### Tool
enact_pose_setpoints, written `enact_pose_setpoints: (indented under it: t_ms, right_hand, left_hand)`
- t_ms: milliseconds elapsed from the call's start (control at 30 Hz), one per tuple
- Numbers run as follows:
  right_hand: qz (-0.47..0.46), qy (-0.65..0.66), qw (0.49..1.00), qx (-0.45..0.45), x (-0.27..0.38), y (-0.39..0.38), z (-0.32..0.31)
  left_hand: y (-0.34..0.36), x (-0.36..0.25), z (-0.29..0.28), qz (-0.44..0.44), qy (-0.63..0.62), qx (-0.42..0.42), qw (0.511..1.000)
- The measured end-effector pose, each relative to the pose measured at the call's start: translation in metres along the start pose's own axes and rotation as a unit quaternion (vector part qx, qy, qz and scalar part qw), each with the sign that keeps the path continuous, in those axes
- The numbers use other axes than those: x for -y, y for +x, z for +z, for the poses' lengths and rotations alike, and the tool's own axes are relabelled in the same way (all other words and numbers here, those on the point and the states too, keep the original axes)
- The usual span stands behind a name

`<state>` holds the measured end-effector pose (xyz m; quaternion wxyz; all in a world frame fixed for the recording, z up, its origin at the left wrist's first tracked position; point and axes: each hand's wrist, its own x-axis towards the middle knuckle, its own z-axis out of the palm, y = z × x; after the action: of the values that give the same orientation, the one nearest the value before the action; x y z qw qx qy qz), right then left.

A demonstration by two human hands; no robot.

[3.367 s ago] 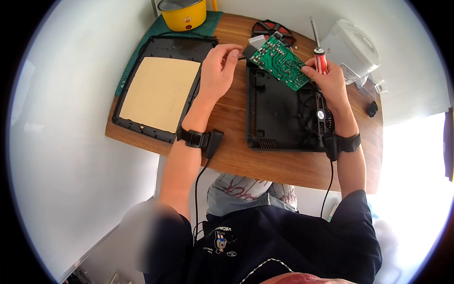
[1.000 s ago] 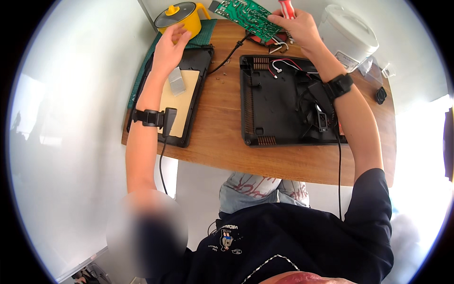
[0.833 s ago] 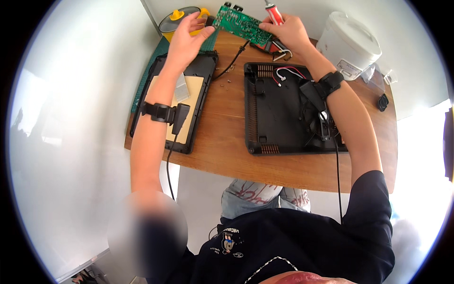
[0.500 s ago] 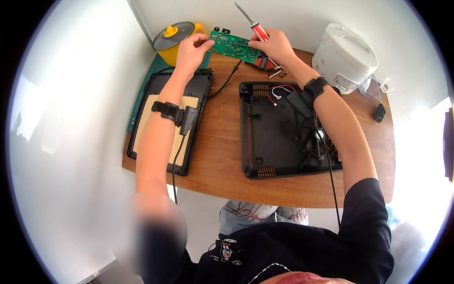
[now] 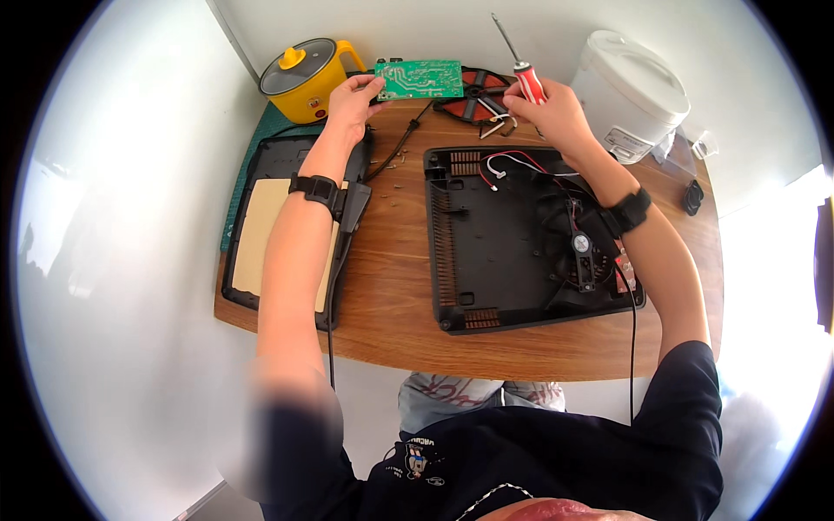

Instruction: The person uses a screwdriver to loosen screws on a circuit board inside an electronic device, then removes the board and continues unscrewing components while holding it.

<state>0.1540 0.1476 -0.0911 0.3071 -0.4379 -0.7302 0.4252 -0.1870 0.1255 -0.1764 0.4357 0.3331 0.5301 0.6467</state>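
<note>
Pinched at its left edge, a green circuit board [image 5: 424,79] is held up by my left hand [image 5: 351,106] over the back of the table. My right hand [image 5: 552,113] grips a red-and-white screwdriver [image 5: 531,84], its metal shaft pointing up and away. Behind and partly under the board lies a round red-and-black coil part [image 5: 483,91], with small white and brown pieces beside it. Below my right hand sits an open black appliance housing [image 5: 512,252] with a fan [image 5: 580,247] and red and white wires [image 5: 512,160] inside.
At the left, a black panel with a beige sheet [image 5: 276,234] lies partly on a green mat [image 5: 246,187]. A yellow pot [image 5: 306,91] stands back left, a white rice cooker [image 5: 630,95] back right. Small screws [image 5: 393,163] and a black cable [image 5: 407,143] lie between the housings.
My right hand has let go of the circuit board and moved right with the screwdriver. My left hand alone now holds the board, uncovering the coil part behind.
</note>
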Motion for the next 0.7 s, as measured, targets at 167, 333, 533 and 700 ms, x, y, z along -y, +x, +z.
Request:
enact_pose_setpoints:
  t_ms: [167, 333, 533, 700]
  right_hand:
    - [0.002, 0.039, 0.999, -0.012, 0.001, -0.051, -0.037]
    - [0.026, 0.078, 0.996, -0.039, -0.003, -0.102, -0.066]
    - [0.038, 0.121, 0.989, -0.083, -0.025, -0.141, -0.090]
    - [0.008, 0.176, 0.970, -0.168, -0.046, -0.154, -0.101]
  left_hand:
    - [0.017, 0.026, 0.001, 0.009, 0.093, -0.034, 0.995]
    - [0.035, 0.044, -0.006, 0.045, 0.316, -0.068, 0.945]
    - [0.036, 0.037, -0.004, 0.046, 0.412, -0.043, 0.909]
    - [0.035, 0.022, -0.008, -0.029, 0.471, 0.001, 0.881]
